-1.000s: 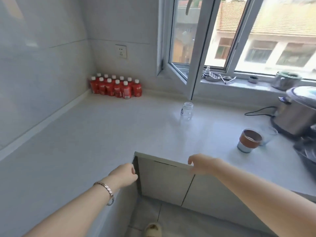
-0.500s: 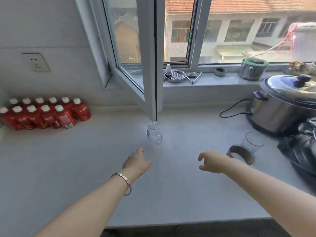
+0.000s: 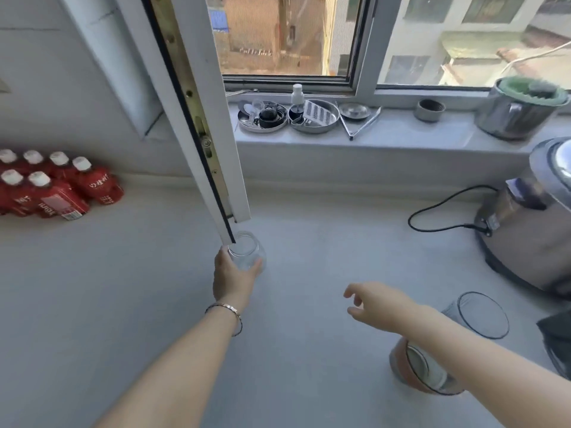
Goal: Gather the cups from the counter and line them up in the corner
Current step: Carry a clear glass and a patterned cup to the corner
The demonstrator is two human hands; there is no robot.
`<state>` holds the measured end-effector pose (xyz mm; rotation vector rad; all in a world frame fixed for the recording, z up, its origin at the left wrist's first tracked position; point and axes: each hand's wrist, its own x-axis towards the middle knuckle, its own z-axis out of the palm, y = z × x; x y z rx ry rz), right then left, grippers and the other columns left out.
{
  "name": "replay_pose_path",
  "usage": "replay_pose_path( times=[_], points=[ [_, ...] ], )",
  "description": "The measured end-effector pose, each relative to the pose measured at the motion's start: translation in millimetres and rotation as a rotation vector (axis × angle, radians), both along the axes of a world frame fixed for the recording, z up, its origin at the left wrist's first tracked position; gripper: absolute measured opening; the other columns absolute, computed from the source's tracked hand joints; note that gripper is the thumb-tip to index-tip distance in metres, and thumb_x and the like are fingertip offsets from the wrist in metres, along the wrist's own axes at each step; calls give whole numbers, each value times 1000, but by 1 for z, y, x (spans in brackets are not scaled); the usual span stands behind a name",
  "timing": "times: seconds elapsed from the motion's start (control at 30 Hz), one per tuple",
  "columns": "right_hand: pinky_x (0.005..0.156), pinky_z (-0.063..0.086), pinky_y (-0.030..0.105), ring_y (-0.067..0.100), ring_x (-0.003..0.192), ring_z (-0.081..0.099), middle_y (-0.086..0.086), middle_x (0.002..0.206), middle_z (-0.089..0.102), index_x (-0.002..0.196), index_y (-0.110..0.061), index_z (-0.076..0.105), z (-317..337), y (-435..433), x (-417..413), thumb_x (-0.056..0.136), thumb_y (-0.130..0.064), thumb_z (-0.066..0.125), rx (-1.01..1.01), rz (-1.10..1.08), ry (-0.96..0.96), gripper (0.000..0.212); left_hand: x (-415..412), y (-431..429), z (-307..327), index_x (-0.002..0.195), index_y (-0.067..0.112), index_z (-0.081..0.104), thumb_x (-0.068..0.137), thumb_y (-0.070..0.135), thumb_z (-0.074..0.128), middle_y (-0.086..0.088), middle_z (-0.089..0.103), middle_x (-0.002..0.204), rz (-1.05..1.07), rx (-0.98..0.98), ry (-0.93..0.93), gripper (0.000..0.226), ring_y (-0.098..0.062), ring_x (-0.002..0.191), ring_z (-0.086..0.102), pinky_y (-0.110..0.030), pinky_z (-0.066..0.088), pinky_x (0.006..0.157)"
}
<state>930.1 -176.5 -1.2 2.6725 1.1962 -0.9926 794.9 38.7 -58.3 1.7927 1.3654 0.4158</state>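
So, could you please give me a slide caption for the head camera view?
Left hand grips a small clear jar on the counter while the right hand hovers open.

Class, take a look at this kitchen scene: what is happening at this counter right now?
A person is gathering cups on a grey counter. The left hand is wrapped around a small clear glass jar just below the open window sash. The right hand hangs open above the counter, holding nothing. An orange-banded cup and a clear glass stand near the right forearm, not yet picked up. Red bottles sit toward the corner on the left.
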Motion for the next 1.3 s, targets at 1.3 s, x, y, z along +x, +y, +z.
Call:
replay_pose_path(
  times=[1.3],
  points=[
    [90,45,25,15,120,40,-9,128,36,140,-40,28,6,-117,-47,60,-49,68,315,94,-73,90,-171,-180,79,101,53,44,49,55,81,30,51,90,-132,44,153,63,-1,90,49,-22,36,76]
  ],
)
